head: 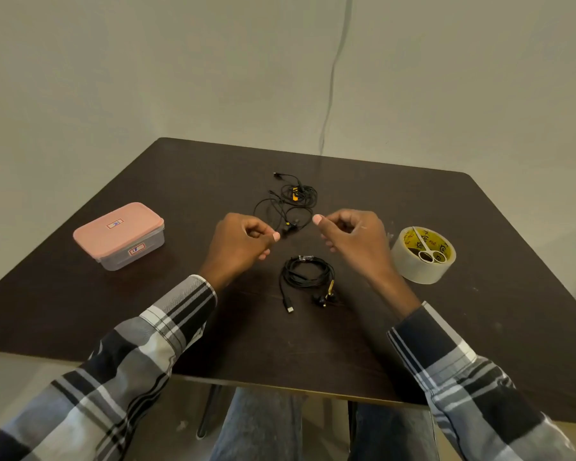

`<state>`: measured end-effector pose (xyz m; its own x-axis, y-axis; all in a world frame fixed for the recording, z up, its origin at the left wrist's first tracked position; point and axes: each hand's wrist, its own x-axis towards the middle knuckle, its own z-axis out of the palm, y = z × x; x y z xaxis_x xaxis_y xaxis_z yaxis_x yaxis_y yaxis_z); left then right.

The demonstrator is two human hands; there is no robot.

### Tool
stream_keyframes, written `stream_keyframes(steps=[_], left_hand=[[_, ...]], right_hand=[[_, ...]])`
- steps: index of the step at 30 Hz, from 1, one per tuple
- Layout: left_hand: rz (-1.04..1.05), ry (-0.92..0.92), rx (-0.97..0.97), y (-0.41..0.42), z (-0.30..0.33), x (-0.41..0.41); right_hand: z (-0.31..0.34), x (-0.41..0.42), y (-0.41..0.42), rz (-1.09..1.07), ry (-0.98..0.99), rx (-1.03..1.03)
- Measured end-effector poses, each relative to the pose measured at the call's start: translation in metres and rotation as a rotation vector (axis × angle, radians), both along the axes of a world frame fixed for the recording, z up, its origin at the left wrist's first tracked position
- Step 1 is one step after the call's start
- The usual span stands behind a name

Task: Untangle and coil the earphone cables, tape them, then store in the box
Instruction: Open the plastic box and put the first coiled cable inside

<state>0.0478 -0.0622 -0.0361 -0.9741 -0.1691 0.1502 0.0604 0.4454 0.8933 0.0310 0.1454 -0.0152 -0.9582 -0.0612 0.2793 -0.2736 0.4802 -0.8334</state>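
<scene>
A tangled black earphone set (288, 202) with a small yellow piece lies loose at the middle of the dark table (197, 181). Nearer to me lies a second black earphone set (308, 272), wound into a coil, with its plug and gold-trimmed earbuds sticking out. My left hand (243, 241) and my right hand (353, 237) hover between the two sets, fingers curled and thumbs pointing inward. I see nothing held in either. My left thumb tip is close to an earbud of the tangled set. The pink-lidded box (118, 236) stands closed at the left.
A roll of clear tape (413, 267) lies flat at the right, with small scissors (428, 251) resting in its core. A thin cord hangs down the wall (330, 94) behind the table. My knees are below the near table edge.
</scene>
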Motion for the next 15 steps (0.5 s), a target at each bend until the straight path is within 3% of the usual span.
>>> stream_keyframes(steps=[9,15], left_hand=[[0.126,0.11,-0.113,-0.041,0.021,0.022],[0.231,0.163,-0.049,-0.087,0.028,0.039]], right_hand=[[0.014,-0.005,-0.076,0.29,0.071,-0.002],[0.014,-0.012,-0.123,0.417,0.074,-0.002]])
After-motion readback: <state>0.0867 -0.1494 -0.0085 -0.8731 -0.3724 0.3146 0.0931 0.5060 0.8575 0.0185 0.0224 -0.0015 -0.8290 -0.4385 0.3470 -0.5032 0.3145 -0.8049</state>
